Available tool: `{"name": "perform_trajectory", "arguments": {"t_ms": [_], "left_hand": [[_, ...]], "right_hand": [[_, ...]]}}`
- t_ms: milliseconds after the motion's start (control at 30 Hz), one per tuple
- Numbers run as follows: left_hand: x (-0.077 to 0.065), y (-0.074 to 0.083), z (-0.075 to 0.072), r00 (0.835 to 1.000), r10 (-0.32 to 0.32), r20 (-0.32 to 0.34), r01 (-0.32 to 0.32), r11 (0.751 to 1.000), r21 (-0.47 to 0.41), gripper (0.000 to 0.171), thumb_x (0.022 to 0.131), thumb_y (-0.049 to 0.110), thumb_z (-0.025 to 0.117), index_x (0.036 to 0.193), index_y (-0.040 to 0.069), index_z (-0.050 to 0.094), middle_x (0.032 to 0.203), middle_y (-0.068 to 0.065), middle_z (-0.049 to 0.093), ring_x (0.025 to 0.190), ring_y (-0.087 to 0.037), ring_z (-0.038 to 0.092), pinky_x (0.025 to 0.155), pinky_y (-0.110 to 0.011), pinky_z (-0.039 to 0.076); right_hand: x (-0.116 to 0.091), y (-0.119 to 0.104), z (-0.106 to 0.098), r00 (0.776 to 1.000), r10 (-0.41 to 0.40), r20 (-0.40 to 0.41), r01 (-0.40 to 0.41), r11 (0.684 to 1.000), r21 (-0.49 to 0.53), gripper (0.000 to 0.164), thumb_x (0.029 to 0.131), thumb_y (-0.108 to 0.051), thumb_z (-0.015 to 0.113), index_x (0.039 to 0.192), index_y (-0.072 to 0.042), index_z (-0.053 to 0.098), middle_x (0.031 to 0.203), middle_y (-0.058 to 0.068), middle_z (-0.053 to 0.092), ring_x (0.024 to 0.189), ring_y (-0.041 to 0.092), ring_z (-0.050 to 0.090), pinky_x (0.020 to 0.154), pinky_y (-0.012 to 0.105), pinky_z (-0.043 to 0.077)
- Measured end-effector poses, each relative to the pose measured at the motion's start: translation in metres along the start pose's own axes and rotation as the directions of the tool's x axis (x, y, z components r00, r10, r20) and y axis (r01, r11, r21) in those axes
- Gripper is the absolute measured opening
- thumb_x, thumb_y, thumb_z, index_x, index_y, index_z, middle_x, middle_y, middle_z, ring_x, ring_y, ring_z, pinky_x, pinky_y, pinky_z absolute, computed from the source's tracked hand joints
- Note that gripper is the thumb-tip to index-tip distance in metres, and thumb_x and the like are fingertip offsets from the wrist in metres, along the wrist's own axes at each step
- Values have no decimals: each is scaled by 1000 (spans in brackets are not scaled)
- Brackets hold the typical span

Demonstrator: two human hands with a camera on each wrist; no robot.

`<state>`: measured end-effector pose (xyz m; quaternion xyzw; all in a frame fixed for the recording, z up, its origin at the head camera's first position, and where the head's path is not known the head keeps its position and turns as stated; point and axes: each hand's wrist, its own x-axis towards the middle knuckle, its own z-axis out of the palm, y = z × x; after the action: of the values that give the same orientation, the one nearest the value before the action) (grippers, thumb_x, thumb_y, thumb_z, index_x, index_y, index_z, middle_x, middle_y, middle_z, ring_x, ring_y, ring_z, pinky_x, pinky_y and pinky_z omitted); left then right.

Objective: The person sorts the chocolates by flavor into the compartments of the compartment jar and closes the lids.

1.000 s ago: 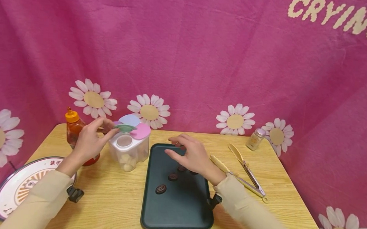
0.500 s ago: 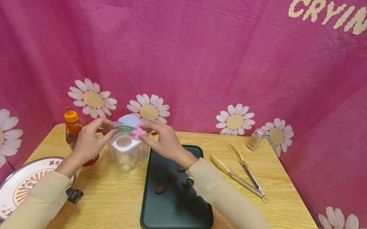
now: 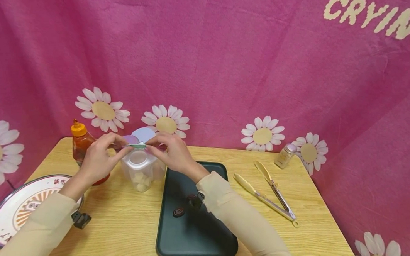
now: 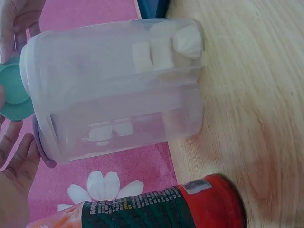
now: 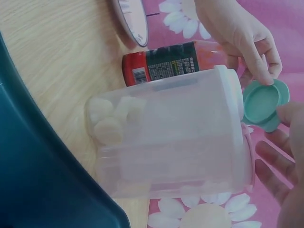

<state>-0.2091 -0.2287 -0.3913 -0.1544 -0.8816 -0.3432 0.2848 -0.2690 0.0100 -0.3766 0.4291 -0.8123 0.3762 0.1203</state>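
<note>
A clear plastic storage container (image 3: 143,171) with several compartments stands on the table, pale chunks showing through its walls. Its green flip lid (image 5: 262,102) is tilted up above a round opening. My left hand (image 3: 100,157) pinches the lid's left edge between thumb and fingers. On the opposite edge, my right hand (image 3: 176,153) pinches the same lid with thumb and index finger, its other fingers spread behind. A purple lid (image 3: 130,139) and a blue lid (image 3: 143,134) lie behind the green one. The pink lid is mostly hidden by my right hand in the head view.
A dark baking tray (image 3: 195,239) with swirled dark brown pieces (image 3: 178,212) lies under my right forearm. Left of the container are a red sauce bottle (image 3: 82,144) and a white plate (image 3: 5,218). Tongs (image 3: 274,197) and a seasoning jar (image 3: 285,155) are at right.
My right hand has moved left from over the tray to the container and taken hold of the green lid. The lid has tipped to a more edge-on angle; my left hand stays on it.
</note>
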Motion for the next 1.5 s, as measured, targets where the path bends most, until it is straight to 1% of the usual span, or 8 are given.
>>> {"name": "perform_trajectory", "arguments": {"t_ms": [167, 300, 400, 467, 733, 933, 1233, 1500], "left_hand": [[-8, 0, -3, 997, 72, 14, -73, 996, 60, 23, 84, 9, 88, 102, 9, 74, 97, -5, 72, 91, -16, 58, 79, -16, 43], [-15, 1, -5, 993, 112, 44, -116, 988, 103, 28, 80, 11, 91, 104, 12, 76, 103, -4, 73, 101, -20, 62, 86, -35, 53], [-19, 1, -5, 990, 125, 68, -132, 984, 119, 29, 80, 14, 92, 105, 14, 77, 105, -4, 73, 105, -23, 64, 86, -48, 57], [-21, 1, -4, 989, 131, 75, -140, 982, 126, 29, 80, 17, 92, 105, 15, 77, 105, -3, 73, 106, -24, 65, 84, -52, 58], [-23, 2, 0, 982, 179, 60, -186, 973, 137, 26, 80, 17, 91, 103, 16, 79, 104, -2, 72, 107, -24, 63, 77, -49, 58], [-23, 1, 4, 979, 201, 25, -203, 970, 136, 28, 76, 15, 93, 99, 14, 77, 97, -1, 68, 103, -23, 63, 74, -45, 57], [-26, 2, 5, 981, 194, 12, -193, 970, 148, 28, 73, 14, 94, 96, 12, 78, 92, 0, 66, 99, -23, 63, 70, -42, 57], [-27, 1, 6, 974, 224, 12, -224, 962, 159, 30, 71, 13, 95, 96, 11, 78, 94, -2, 69, 98, -21, 63, 71, -43, 59]], "right_hand": [[-8, -1, 0, 997, -48, 60, 50, 998, -40, 22, 96, -17, 79, 117, -10, 79, 113, 4, 76, 97, 13, 66, 85, 13, 54], [-14, 0, 0, 991, -80, 105, 89, 992, -84, 23, 95, -19, 80, 117, -13, 80, 119, 2, 75, 107, 14, 65, 88, 16, 54], [-17, 0, 1, 988, -117, 105, 130, 983, -127, 22, 94, -20, 81, 116, -14, 81, 119, 1, 74, 111, 14, 65, 91, 18, 55], [-17, 1, 3, 984, -145, 100, 160, 974, -160, 20, 94, -22, 81, 113, -15, 82, 115, 0, 75, 111, 13, 65, 91, 18, 54], [-16, 0, 7, 981, -179, 78, 193, 946, -262, 16, 95, -28, 80, 107, -19, 83, 105, -4, 74, 102, 11, 64, 84, 17, 51], [-15, -5, 8, 979, -178, 99, 201, 922, -332, 15, 96, -32, 79, 107, -22, 83, 104, -5, 73, 99, 11, 63, 83, 19, 51], [-16, -4, 10, 979, -183, 94, 205, 919, -338, 14, 96, -32, 79, 104, -20, 82, 105, -4, 73, 98, 13, 61, 81, 20, 51], [-17, -1, 13, 979, -183, 92, 203, 921, -332, 13, 95, -31, 80, 103, -20, 81, 107, -4, 73, 100, 12, 61, 83, 21, 51]]}}
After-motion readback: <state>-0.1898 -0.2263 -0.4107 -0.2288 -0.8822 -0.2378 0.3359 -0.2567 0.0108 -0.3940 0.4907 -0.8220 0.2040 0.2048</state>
